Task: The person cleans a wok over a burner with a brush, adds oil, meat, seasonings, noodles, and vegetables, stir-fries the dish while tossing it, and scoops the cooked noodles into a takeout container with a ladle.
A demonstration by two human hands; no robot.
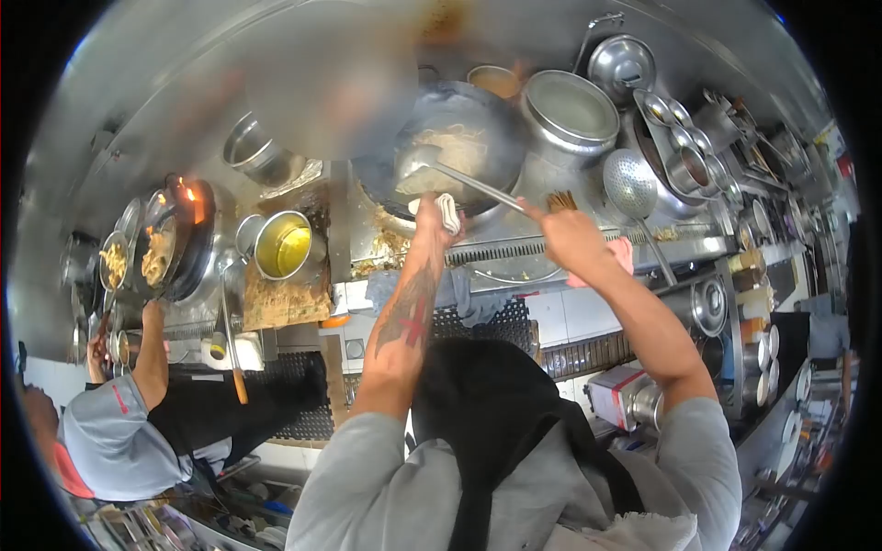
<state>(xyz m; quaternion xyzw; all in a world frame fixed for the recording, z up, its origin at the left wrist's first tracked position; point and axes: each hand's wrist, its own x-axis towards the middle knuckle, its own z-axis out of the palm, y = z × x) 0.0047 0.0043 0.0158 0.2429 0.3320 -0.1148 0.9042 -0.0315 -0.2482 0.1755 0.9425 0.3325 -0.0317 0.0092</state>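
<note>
My left hand (430,222) is closed on a folded white cloth (448,212) at the near rim of a large dark wok (503,138). Whether the fingers also grip the rim through the cloth is hidden. In my right hand (571,241) is the long handle of a metal ladle (478,185), which slants left over the wok. Its bowl end rests at pale, steaming food (459,147), too blurred to name. Beside my right wrist lies a pink cloth (621,255). A brown bristle brush (561,200) shows just behind that hand.
A wide pot of liquid (571,106) and a perforated skimmer (631,184) are to the right. Left of the wok stands a pot of yellow oil (284,246). Farther left, a co-worker in a grey sleeve (110,427) works at a flaming wok (197,220). Steam blurs the upper middle.
</note>
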